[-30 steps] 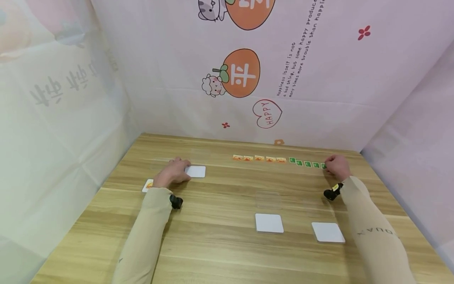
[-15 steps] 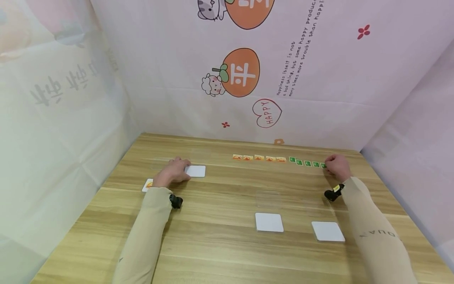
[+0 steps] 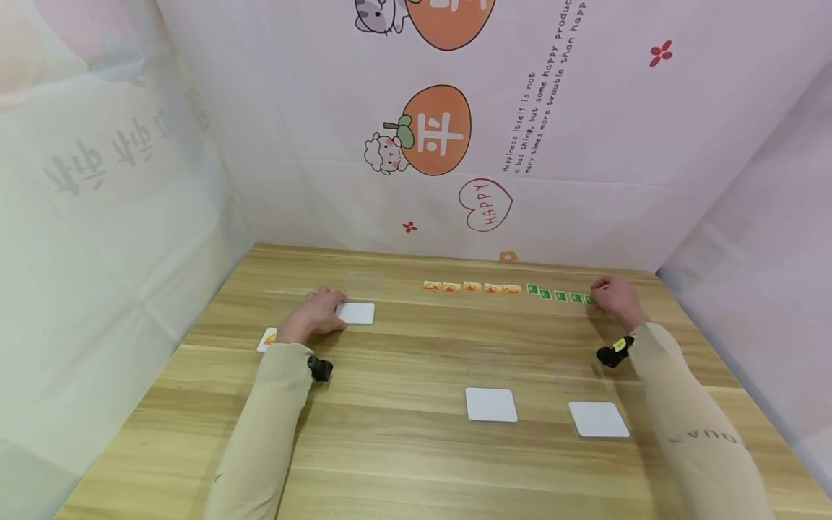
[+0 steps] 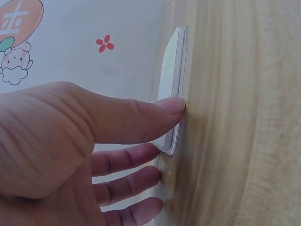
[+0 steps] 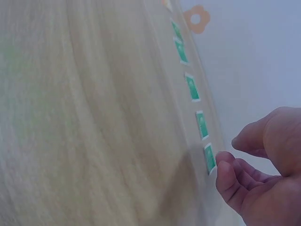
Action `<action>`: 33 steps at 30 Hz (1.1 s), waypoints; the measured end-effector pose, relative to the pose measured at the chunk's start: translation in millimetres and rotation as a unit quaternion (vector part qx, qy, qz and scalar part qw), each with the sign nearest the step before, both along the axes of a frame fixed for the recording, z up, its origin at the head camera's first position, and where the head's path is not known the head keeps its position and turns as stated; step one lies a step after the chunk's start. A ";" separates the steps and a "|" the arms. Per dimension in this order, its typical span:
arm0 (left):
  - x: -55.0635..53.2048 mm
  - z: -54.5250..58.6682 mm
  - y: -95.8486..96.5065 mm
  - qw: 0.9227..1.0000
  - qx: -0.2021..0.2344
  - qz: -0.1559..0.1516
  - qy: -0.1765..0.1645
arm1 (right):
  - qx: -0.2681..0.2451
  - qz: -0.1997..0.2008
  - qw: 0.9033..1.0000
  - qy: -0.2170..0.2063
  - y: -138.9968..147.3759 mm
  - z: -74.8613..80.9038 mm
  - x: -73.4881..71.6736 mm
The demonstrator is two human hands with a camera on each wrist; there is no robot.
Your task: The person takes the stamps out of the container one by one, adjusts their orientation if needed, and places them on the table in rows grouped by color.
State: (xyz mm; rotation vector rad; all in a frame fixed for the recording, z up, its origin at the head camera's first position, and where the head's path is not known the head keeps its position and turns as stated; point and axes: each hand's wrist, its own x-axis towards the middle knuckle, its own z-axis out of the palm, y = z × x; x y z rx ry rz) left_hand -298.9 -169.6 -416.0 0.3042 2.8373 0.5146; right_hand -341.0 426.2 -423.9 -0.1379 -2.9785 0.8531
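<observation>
- The counter [image 3: 390,455] is carrying a deck [image 3: 357,313], its long axis running sideways.
- The left hand [image 3: 316,316] is pinching the deck's left end.
- The right hand [image 3: 617,302] is hanging half-open, thumb apart, visibly holding nothing, beside the green cards [image 3: 561,296].
- The green cards are forming a sideways row.

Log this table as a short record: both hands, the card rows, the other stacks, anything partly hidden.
Left hand: grips one edge of a white stack
Right hand: at the right end of the green row, thumb and fingers apart; contact unclear
Green row: five cards visible
Orange row: five cards, left of the green row
Near stacks: two, white, side by side, untouched
Partly hidden: orange-and-white card by the left sleeve
</observation>
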 end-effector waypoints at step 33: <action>9.9 6.2 0.3 1.000 0.028 -0.007 0.000 | 0.024 0.105 0.994 0.007 -77.9 38.7 13.4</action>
